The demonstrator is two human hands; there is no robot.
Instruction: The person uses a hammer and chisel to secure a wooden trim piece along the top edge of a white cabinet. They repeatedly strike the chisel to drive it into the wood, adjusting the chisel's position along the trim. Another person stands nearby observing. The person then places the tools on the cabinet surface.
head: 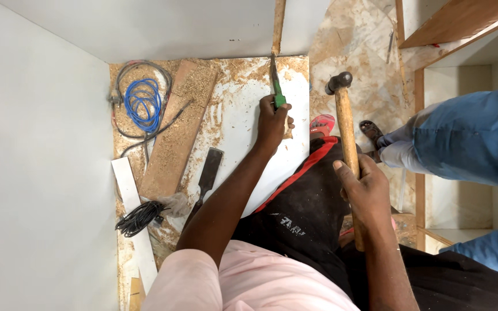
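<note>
The left hand [273, 122] is clenched around a chisel with a green handle [278, 92], and its blade points away from the hand toward the foot of a narrow wooden strip [278, 26] that stands against the white wall. Under this hand lies a white board [234, 124] on the floor, covered in many places with sawdust. The right hand [366, 193] is closed around the wooden handle of a hammer [346, 124]; the dark metal head is above the hand, well apart from the chisel, and does not touch it. Between the two hands a red sandal [322, 124] is seen on the floor, just beside the left hand. To the left of the left hand, near the forearm, a second, wider chisel with a dark handle [207, 173] rests on the white board. Further to that side lies a brown plank [177, 132] full of sawdust, then a coil of blue cable [143, 103] and, lower, a bundle of black cable [139, 217]. To the right of the right hand stands another person in blue trousers [468, 135], with a foot in a dark sandal [371, 133] close to the hammer handle. Behind them is a wooden shelf frame [456, 23].
</note>
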